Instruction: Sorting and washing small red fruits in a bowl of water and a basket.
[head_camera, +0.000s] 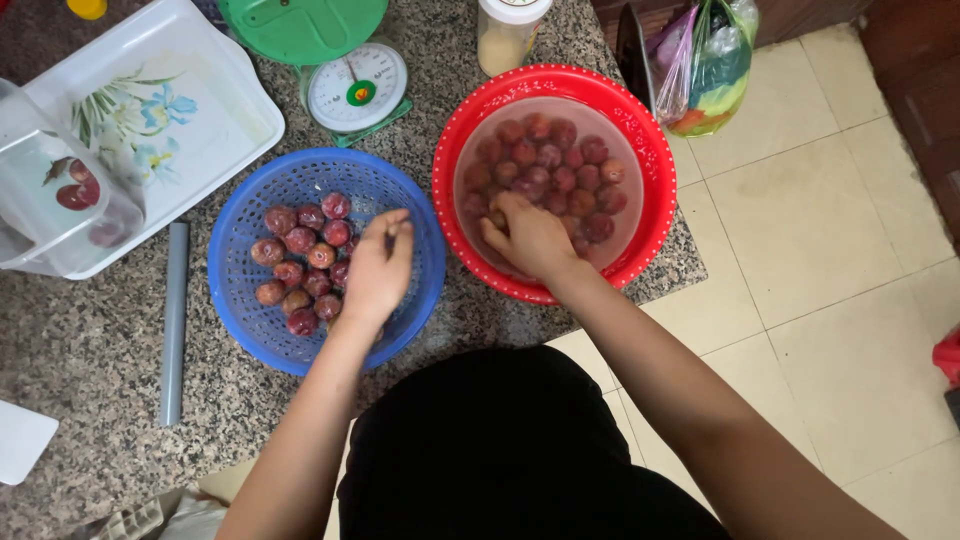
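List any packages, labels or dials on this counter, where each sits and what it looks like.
Kitchen scale: top centre, behind the blue basket; green body, round white dial.
Jar: top edge, behind the red basin; clear, white lid, pale contents.
Plastic bags: top right, on the floor; clear, multicoloured contents.

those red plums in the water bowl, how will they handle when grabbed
The plums look round and smooth, so they will probably roll or spin away when pushed. They sit in water in the red bowl, so likely slippery. The right hand covers several, suggesting each is small and light.
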